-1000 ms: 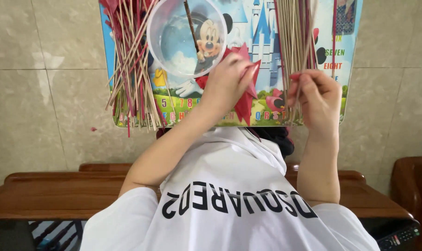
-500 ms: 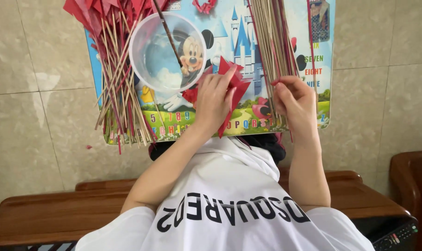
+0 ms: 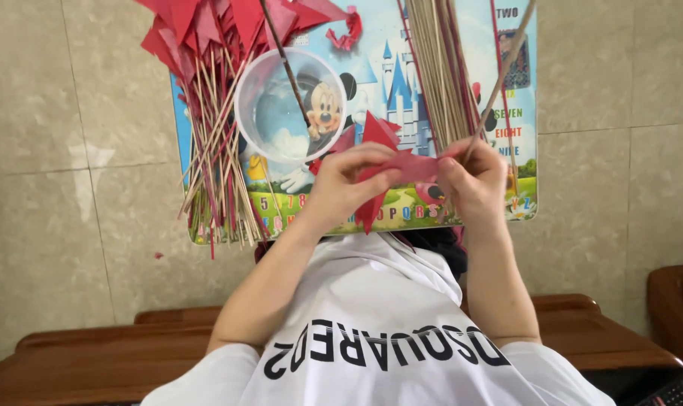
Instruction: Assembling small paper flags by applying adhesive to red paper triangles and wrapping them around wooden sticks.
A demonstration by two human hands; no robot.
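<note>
Right now both hands, left (image 3: 346,188) and right (image 3: 473,180), pinch a red paper (image 3: 401,167) closed-fingered above the board (image 3: 401,214), the right also holding a stick (image 3: 499,83) (thin, slanted), which could slip or tear the paper if tugged.

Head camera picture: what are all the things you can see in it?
Red paper piece: one, held between both hands.
Thin wooden stick: one, tan, at the right hand.
Clear plastic bowl: one, on the board, stick inside.
Finished red flags: many, piled on the board's left.
Bare sticks: bundle, tan, upper middle.
Cartoon board: one, colourful, on the tiled floor.
Wooden bench: brown, bottom.
Left hand, right hand: pinching the paper.
</note>
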